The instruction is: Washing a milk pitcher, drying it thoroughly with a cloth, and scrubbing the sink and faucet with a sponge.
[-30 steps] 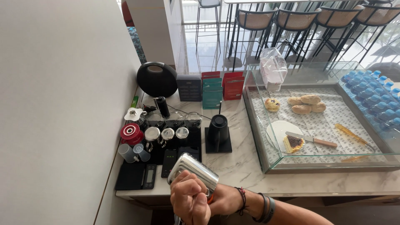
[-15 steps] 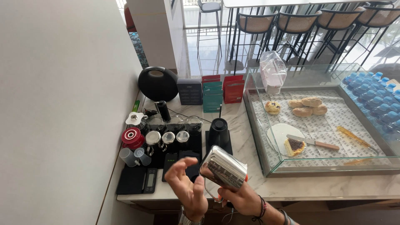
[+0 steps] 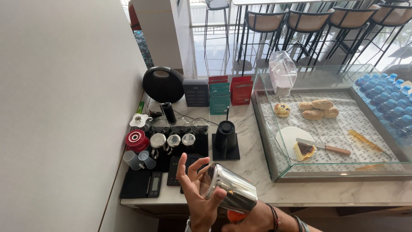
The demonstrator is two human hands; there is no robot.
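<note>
A shiny steel cup (image 3: 231, 191) lies tilted over the near edge of the marble counter (image 3: 253, 159), its mouth turned left. My right hand (image 3: 259, 218), with bracelets on the wrist, grips it from below and is mostly hidden behind it. My left hand (image 3: 195, 193) is at the cup's mouth with the thumb laid across the rim and the fingers spread upward. Something small and orange (image 3: 234, 215) shows under the cup.
On the counter stand black scales (image 3: 148, 182), small metal cups (image 3: 174, 141), a red round tin (image 3: 135, 138), a black jug (image 3: 225, 134) and a round black speaker (image 3: 163, 83). A glass case (image 3: 267, 146) to the right holds pastries (image 3: 317, 109), a cake slice (image 3: 304, 150) and a knife (image 3: 326, 147).
The cup has gone from my left hand into my right and shifted right. My left hand opened, then came back to the cup's mouth with its thumb on the rim.
</note>
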